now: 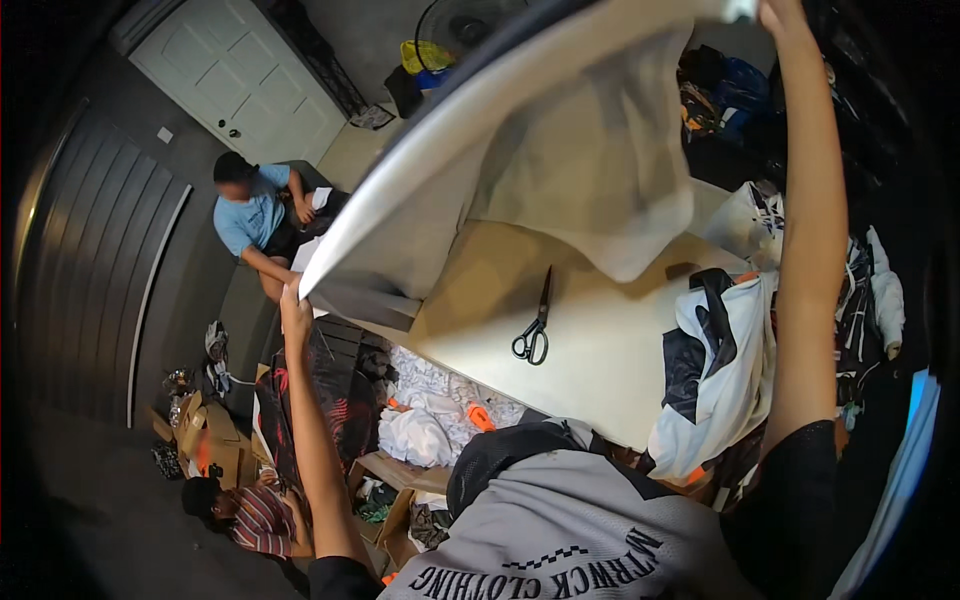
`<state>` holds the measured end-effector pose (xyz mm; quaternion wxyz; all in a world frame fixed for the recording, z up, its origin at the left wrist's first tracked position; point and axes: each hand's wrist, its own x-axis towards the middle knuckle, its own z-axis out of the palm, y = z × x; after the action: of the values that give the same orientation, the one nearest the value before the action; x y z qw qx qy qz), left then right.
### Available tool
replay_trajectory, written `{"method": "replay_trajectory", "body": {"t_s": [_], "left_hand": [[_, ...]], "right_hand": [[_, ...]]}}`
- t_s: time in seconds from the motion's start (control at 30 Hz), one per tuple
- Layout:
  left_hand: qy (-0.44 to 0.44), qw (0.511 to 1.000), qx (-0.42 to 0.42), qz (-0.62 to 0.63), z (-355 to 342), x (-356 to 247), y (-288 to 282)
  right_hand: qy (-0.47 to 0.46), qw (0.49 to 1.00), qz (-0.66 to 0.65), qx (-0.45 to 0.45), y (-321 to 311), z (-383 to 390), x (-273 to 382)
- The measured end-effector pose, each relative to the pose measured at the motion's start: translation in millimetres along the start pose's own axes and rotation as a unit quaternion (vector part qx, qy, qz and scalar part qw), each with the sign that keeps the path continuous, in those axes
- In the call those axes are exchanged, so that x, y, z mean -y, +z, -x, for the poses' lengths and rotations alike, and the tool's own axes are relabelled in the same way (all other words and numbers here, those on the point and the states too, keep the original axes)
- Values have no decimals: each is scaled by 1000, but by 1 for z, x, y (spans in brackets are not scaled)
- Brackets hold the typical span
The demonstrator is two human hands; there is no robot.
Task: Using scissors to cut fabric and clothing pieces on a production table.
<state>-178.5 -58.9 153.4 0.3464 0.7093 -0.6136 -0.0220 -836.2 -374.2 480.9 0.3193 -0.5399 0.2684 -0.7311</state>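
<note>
I hold a large sheet of pale fabric with a dark border stretched up across the view. My left hand grips its lower-left edge at the middle left, and my right hand grips its raised corner at the top right, partly cut off by the picture's edge. Under the raised sheet, black scissors lie on the pale tabletop. A heap of white and black garments lies on the table's right side, beside my right forearm.
A seated person in light blue is beyond my left hand; another in a striped shirt is at the lower left. Cardboard boxes, white fabric scraps, a door, a fan and dark piled clothing surround the table.
</note>
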Motion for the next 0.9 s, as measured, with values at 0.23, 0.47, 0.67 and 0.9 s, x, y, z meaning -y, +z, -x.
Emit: {"method": "replay_trajectory", "body": {"t_s": [0.23,0.47,0.67,0.9], "left_hand": [[-71,994,76,39,117,17,1],[-204,933,296,24,208,88,31],[-85,941,315,85,139,140,149],[225,906,311,177,-75,24,359]], "right_hand": [[246,963,-90,-58,-182,273,-34],[550,824,-46,-125,-149,551,-55],[606,790,-11,-92,-71,594,-86],[571,820,15,48,59,523,-79]]}}
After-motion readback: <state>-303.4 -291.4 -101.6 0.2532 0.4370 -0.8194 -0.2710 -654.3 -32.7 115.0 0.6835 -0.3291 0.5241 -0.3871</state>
